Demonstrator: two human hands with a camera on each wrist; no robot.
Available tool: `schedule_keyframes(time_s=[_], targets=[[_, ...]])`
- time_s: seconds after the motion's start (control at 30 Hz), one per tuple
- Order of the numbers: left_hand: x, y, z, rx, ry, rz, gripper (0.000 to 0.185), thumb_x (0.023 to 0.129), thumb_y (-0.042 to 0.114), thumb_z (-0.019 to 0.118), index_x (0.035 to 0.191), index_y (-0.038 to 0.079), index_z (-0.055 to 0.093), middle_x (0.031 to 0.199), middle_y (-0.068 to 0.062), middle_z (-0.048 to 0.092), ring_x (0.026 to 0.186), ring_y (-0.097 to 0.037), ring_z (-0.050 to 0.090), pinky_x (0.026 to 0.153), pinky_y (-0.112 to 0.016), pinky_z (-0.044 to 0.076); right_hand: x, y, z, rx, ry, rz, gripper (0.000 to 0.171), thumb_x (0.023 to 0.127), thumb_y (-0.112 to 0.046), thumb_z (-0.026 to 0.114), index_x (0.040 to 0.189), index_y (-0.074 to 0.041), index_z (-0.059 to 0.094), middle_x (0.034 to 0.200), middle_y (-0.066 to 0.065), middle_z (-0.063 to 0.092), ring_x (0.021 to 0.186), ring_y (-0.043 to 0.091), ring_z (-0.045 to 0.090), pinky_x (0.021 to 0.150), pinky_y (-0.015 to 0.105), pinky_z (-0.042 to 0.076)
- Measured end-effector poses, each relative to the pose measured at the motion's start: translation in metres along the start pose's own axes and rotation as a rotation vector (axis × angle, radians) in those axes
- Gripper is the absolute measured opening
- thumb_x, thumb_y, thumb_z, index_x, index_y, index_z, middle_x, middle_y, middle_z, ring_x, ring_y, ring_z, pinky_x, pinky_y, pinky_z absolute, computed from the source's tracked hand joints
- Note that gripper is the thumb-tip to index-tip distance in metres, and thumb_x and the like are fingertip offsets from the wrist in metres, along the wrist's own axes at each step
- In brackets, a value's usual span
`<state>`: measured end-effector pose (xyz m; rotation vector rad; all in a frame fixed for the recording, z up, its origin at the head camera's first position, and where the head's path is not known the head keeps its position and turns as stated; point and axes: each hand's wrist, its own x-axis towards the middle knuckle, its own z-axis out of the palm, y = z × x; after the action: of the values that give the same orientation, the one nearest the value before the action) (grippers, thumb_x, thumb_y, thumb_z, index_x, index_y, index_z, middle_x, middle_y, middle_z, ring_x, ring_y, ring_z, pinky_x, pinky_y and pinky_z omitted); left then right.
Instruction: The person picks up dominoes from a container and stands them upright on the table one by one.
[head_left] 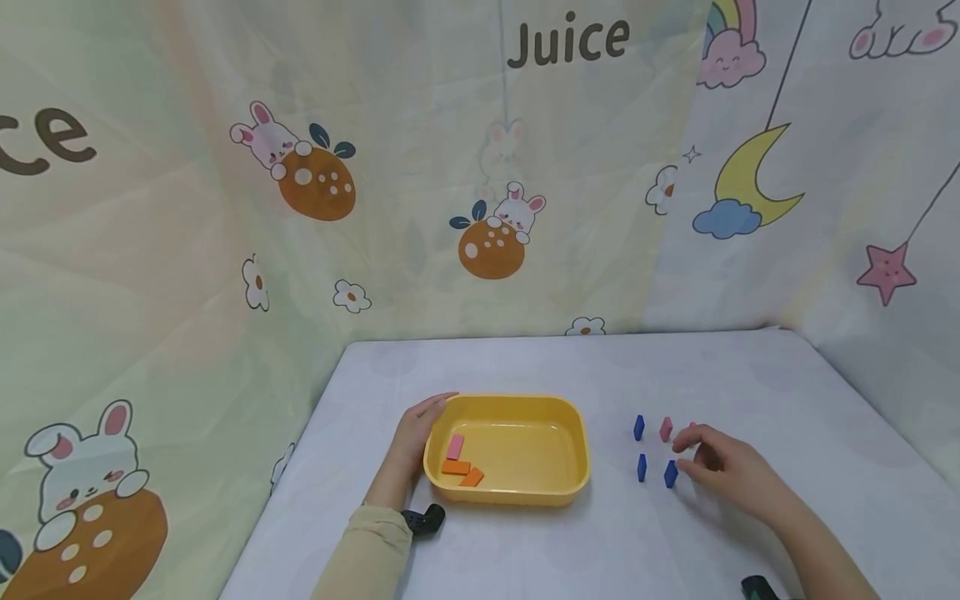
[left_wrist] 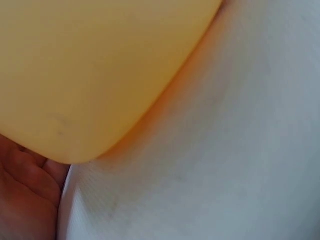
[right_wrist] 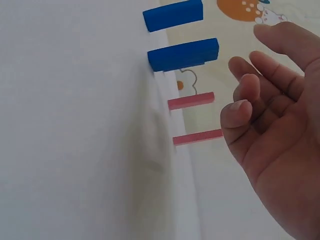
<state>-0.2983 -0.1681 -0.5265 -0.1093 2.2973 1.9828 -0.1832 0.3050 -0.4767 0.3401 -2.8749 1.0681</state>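
Our left hand (head_left: 415, 433) rests flat against the left side of the yellow tray (head_left: 570, 454), fingers straight. Our right hand (head_left: 722, 463) hangs loose and holds nothing, just beside the little blue blocks (head_left: 670, 474) and pink blocks (head_left: 665, 429) standing on the bench (head_left: 750, 375).

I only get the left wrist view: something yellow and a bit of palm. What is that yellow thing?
Observer: A tray on a white table. The left hand rests against its left rim.
Operator: Anything in it?
Observer: One pink block and two orange blocks, lying flat.
Operator: And the other hand?
Observer: The right hand hovers, fingers loose, beside three blue blocks and two upright pink blocks standing on the table.
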Motion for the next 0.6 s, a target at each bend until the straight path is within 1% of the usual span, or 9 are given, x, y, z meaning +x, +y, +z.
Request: schedule_keyframes(time_s=[0.1, 0.2, 0.27, 0.37, 0.43, 0.6], targets=[[0.0, 0.0, 0.0, -0.001, 0.001, 0.003, 0.033, 0.098, 0.049, 0.051, 0.121, 0.033, 0.07, 0.126, 0.008, 0.068, 0.124, -0.016, 0.06, 0.106, -0.04, 0.05, 0.002, -0.005, -0.003, 0.002, 0.049, -0.05, 0.023, 0.09, -0.024, 0.072, 0.109, -0.017, 0.061, 0.08, -0.003, 0.058, 0.07, 0.006, 0.051, 0.058, 0.02, 0.044], [0.001, 0.001, 0.0, -0.002, 0.003, 0.003, 0.032, 0.098, 0.049, 0.052, 0.119, 0.033, 0.07, 0.126, 0.008, 0.068, 0.123, -0.016, 0.06, 0.106, -0.04, 0.05, 0.005, -0.011, -0.006, 0.011, 0.061, -0.069, 0.022, 0.091, -0.026, 0.071, 0.111, -0.02, 0.062, 0.089, -0.004, 0.061, 0.075, 0.006, 0.052, 0.06, 0.018, 0.046], [0.001, 0.001, 0.0, -0.001, 0.005, -0.004, 0.032, 0.097, 0.05, 0.052, 0.118, 0.034, 0.071, 0.125, 0.009, 0.068, 0.124, -0.015, 0.06, 0.107, -0.04, 0.049, 0.008, -0.015, -0.007, 0.015, 0.046, -0.064, 0.022, 0.092, -0.028, 0.07, 0.112, -0.022, 0.062, 0.091, -0.003, 0.061, 0.076, 0.007, 0.052, 0.061, 0.018, 0.047], [0.0, 0.001, 0.0, 0.007, 0.004, 0.006, 0.033, 0.097, 0.05, 0.052, 0.12, 0.034, 0.07, 0.126, 0.008, 0.068, 0.125, -0.017, 0.059, 0.108, -0.041, 0.048, 0.013, -0.024, -0.007, 0.021, 0.024, -0.055, 0.022, 0.093, -0.031, 0.069, 0.112, -0.023, 0.061, 0.09, -0.003, 0.061, 0.073, 0.009, 0.053, 0.058, 0.019, 0.048], [0.0, 0.0, 0.001, 0.014, 0.002, 0.009, 0.034, 0.097, 0.05, 0.052, 0.121, 0.033, 0.07, 0.127, 0.008, 0.067, 0.127, -0.017, 0.058, 0.109, -0.042, 0.047, 0.018, -0.03, -0.007, 0.016, 0.011, -0.053, 0.023, 0.093, -0.031, 0.069, 0.112, -0.021, 0.061, 0.086, -0.001, 0.059, 0.072, 0.009, 0.053, 0.058, 0.02, 0.048], [0.001, -0.001, 0.0, 0.02, 0.001, 0.012, 0.034, 0.098, 0.05, 0.052, 0.121, 0.033, 0.07, 0.128, 0.008, 0.067, 0.128, -0.017, 0.057, 0.111, -0.043, 0.045, 0.031, -0.05, -0.005, 0.029, -0.011, -0.055, 0.025, 0.092, -0.027, 0.07, 0.114, -0.018, 0.061, 0.083, 0.0, 0.058, 0.071, 0.011, 0.053, 0.059, 0.02, 0.05]])
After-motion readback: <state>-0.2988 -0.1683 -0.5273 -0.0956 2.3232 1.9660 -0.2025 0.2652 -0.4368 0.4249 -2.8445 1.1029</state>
